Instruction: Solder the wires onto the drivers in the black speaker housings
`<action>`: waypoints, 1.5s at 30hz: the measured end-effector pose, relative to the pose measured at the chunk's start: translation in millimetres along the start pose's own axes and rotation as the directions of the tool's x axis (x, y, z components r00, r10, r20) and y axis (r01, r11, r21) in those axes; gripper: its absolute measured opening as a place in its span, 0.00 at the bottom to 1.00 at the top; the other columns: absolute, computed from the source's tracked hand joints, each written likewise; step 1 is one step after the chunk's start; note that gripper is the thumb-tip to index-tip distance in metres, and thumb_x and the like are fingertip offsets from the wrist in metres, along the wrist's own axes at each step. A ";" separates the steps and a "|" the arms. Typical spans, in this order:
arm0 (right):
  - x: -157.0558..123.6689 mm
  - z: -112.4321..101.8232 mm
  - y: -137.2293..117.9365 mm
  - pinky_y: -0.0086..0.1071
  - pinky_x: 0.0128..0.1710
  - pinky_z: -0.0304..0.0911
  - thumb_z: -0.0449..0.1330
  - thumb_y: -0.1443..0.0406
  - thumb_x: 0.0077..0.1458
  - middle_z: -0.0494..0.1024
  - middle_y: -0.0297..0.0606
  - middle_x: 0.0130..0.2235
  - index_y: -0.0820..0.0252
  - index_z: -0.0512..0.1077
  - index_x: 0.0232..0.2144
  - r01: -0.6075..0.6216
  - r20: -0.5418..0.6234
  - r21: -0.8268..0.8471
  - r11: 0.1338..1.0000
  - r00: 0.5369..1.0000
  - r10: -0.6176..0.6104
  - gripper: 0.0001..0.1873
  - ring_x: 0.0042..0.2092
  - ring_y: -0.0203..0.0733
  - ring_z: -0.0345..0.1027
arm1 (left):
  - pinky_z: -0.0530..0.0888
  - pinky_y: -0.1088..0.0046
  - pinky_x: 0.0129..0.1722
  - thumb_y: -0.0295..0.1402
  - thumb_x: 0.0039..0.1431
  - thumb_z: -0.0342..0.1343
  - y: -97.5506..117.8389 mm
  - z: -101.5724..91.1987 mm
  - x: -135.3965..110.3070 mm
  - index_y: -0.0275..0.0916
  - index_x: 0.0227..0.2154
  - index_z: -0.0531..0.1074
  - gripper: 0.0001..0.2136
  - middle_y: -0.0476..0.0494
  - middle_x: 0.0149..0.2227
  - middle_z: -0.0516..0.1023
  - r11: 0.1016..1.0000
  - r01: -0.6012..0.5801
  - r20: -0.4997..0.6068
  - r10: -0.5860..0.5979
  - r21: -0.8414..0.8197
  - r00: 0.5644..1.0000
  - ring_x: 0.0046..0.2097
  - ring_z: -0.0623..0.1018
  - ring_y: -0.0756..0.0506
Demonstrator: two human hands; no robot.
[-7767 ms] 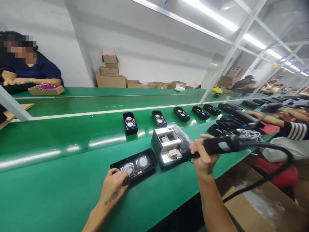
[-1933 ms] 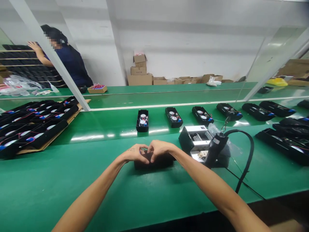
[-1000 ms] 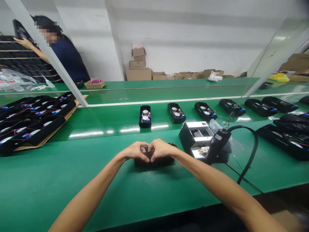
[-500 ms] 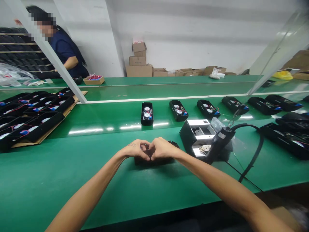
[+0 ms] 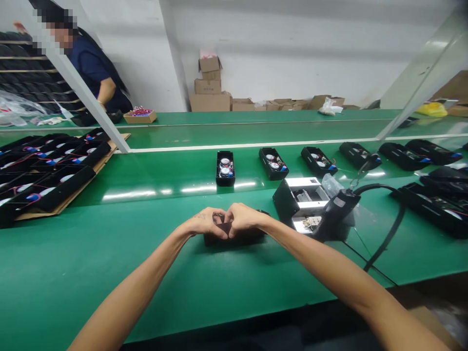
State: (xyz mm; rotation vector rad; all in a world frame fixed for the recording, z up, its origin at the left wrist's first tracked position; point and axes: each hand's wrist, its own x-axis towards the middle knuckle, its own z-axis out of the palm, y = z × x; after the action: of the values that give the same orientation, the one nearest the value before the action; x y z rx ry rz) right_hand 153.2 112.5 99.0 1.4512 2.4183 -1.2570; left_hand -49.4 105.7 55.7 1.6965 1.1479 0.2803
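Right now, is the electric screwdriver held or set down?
Set down: the electric screwdriver rests beside the metal fixture, left hand and right hand both on the black case.

Green surface gives room left of the left hand; a metal fixture and electric screwdriver block the way rightward.

2 hands, 1 blk case, 1 elec screwdriver.

Low black case mostly hidden beneath the left hand and right hand, with the parts inside the farther open black case too small to make out.
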 end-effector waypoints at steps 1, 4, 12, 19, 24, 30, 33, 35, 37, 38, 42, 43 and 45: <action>0.0 -0.1 0.5 0.27 0.27 0.56 0.75 0.67 0.36 0.75 0.27 0.26 0.60 0.83 0.32 0.001 0.013 0.001 1.000 1.000 -0.001 0.15 0.29 0.35 0.66 | 0.60 0.75 0.29 0.39 0.34 0.75 0.6 0.0 -0.1 0.41 0.42 0.80 0.26 0.56 0.27 0.69 1.000 0.003 0.001 -0.003 -0.001 1.000 0.29 0.66 0.51; -1.4 0.6 2.2 0.28 0.25 0.54 0.75 0.64 0.38 0.73 0.28 0.25 0.60 0.82 0.30 0.045 0.031 -0.018 0.999 0.999 -0.045 0.13 0.28 0.35 0.64 | 0.60 0.75 0.29 0.39 0.35 0.76 1.9 0.3 -0.6 0.41 0.43 0.80 0.27 0.56 0.28 0.70 1.000 0.000 0.013 0.000 -0.014 1.000 0.29 0.66 0.51; 5.8 -2.3 -9.0 0.28 0.27 0.54 0.76 0.64 0.34 0.70 0.27 0.24 0.59 0.77 0.23 -0.069 0.051 -0.036 0.997 0.996 0.070 0.13 0.30 0.36 0.62 | 0.56 0.74 0.27 0.40 0.34 0.76 3.5 -1.0 2.8 0.40 0.38 0.78 0.25 0.57 0.26 0.69 0.999 0.023 0.043 -0.022 -0.036 0.999 0.29 0.65 0.51; 10.3 -3.7 -8.3 0.28 0.26 0.53 0.76 0.64 0.32 0.69 0.27 0.23 0.58 0.74 0.21 -0.080 0.066 -0.013 0.997 0.995 0.081 0.14 0.29 0.36 0.61 | 0.55 0.74 0.27 0.41 0.33 0.75 3.7 -0.4 4.9 0.40 0.35 0.76 0.24 0.58 0.25 0.66 0.999 0.032 0.033 -0.032 -0.003 0.999 0.28 0.63 0.52; 10.7 -4.4 -8.5 0.29 0.26 0.52 0.75 0.67 0.34 0.69 0.26 0.22 0.59 0.75 0.22 -0.061 0.054 -0.022 0.998 0.997 0.062 0.13 0.29 0.36 0.60 | 0.56 0.74 0.25 0.42 0.33 0.75 2.6 -1.7 7.0 0.40 0.33 0.75 0.23 0.58 0.24 0.67 1.000 0.026 0.024 -0.026 0.005 0.999 0.27 0.64 0.52; -20.6 27.8 -1.1 0.32 0.29 0.52 0.71 0.66 0.41 0.71 0.30 0.24 0.59 0.75 0.25 0.080 -0.079 -0.172 0.982 0.992 -0.094 0.08 0.29 0.38 0.63 | 0.65 0.75 0.30 0.38 0.35 0.76 3.0 22.2 -16.6 0.42 0.40 0.80 0.24 0.55 0.29 0.78 0.993 -0.045 -0.070 0.053 0.114 0.996 0.32 0.75 0.49; -43.9 72.1 19.4 0.34 0.34 0.53 0.65 0.69 0.45 0.77 0.36 0.31 0.58 0.78 0.38 0.162 -0.276 -0.367 0.916 0.922 -0.274 0.14 0.32 0.42 0.66 | 0.70 0.72 0.36 0.34 0.47 0.70 -8.1 59.9 -42.5 0.48 0.50 0.78 0.24 0.55 0.33 0.83 0.940 -0.161 -0.226 0.234 0.299 0.946 0.34 0.79 0.46; -54.5 101.2 35.5 0.36 0.37 0.53 0.61 0.73 0.44 0.77 0.38 0.34 0.59 0.75 0.45 0.187 -0.379 -0.451 0.873 0.846 -0.376 0.22 0.34 0.44 0.66 | 0.71 0.70 0.38 0.28 0.52 0.66 -18.4 85.4 -56.9 0.49 0.56 0.74 0.26 0.54 0.34 0.84 0.869 -0.215 -0.305 0.374 0.446 0.876 0.34 0.79 0.46; -58.9 122.8 49.0 0.37 0.37 0.51 0.58 0.75 0.43 0.76 0.39 0.33 0.60 0.73 0.43 0.229 -0.448 -0.515 0.826 0.749 -0.488 0.23 0.34 0.44 0.64 | 0.71 0.68 0.38 0.24 0.54 0.63 -27.7 104.0 -65.6 0.48 0.61 0.70 0.30 0.52 0.33 0.83 0.778 -0.246 -0.337 0.502 0.578 0.796 0.32 0.77 0.46; -59.0 130.2 53.9 0.38 0.36 0.50 0.57 0.76 0.43 0.75 0.38 0.31 0.59 0.73 0.41 0.254 -0.476 -0.540 0.802 0.694 -0.540 0.21 0.33 0.44 0.63 | 0.72 0.67 0.38 0.23 0.55 0.61 -31.2 110.0 -67.9 0.47 0.63 0.68 0.32 0.52 0.32 0.83 0.736 -0.259 -0.335 0.553 0.626 0.762 0.31 0.77 0.46; -55.1 141.1 57.3 0.39 0.35 0.50 0.54 0.77 0.47 0.73 0.36 0.28 0.59 0.71 0.36 0.317 -0.536 -0.595 0.739 0.528 -0.658 0.15 0.32 0.44 0.62 | 0.72 0.67 0.37 0.18 0.54 0.56 -36.1 117.6 -70.1 0.42 0.68 0.61 0.37 0.52 0.30 0.79 0.645 -0.283 -0.312 0.648 0.710 0.695 0.29 0.76 0.46; -56.3 140.5 55.0 0.39 0.35 0.51 0.54 0.77 0.49 0.73 0.36 0.27 0.59 0.71 0.36 0.317 -0.530 -0.603 0.732 0.527 -0.665 0.14 0.31 0.44 0.62 | 0.71 0.67 0.36 0.17 0.54 0.55 -35.6 117.5 -70.3 0.41 0.68 0.61 0.37 0.53 0.29 0.79 0.633 -0.286 -0.307 0.659 0.720 0.686 0.29 0.76 0.46; -65.3 135.9 50.6 0.40 0.37 0.55 0.53 0.78 0.52 0.75 0.37 0.28 0.60 0.72 0.38 0.322 -0.493 -0.610 0.724 0.561 -0.665 0.14 0.33 0.44 0.64 | 0.70 0.67 0.35 0.17 0.55 0.54 -33.7 117.0 -71.2 0.41 0.66 0.62 0.35 0.53 0.29 0.79 0.615 -0.298 -0.299 0.680 0.731 0.669 0.28 0.77 0.47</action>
State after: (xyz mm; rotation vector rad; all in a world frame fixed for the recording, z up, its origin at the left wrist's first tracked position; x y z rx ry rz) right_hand 181.7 -12.7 5.1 1.2196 3.4891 0.0013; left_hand -28.6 -21.4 -1.9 2.6918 1.2005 0.8954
